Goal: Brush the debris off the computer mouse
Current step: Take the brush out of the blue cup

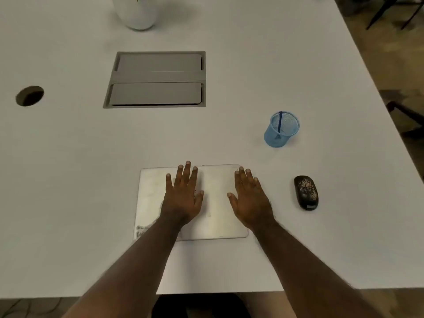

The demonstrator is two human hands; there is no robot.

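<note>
Your grip was spread on both sides: your left hand (183, 198) and your right hand (251, 200) lay flat, fingers straight and fanned, palms down on the closed silver laptop (215, 203) at the near middle of the white table (68, 180). Neither hand held anything.

The blue mesh pen cup (281, 130) stood upright on the table beyond and to the right of your right hand, well apart from it. Inside it leaned a single brush (279, 125) with a dark blue handle, its top poking just past the rim; the lower end was blurred through the mesh.

The black computer mouse (306, 192) sat on the table to the right of the laptop, near your right hand but not touching it, with pale speckled debris (307, 185) scattered over its top. Nothing stood between your right hand and the mouse, nor between the mouse and the pen cup.

Farther back, a grey recessed cable box (157, 79) with two closed flaps was set into the table, and a round cable hole (29, 95) opened at the left. A white vase (137, 12) stood at the far edge, cut off by the frame. A sticker (143, 231) marked the near left corner of the laptop.
</note>
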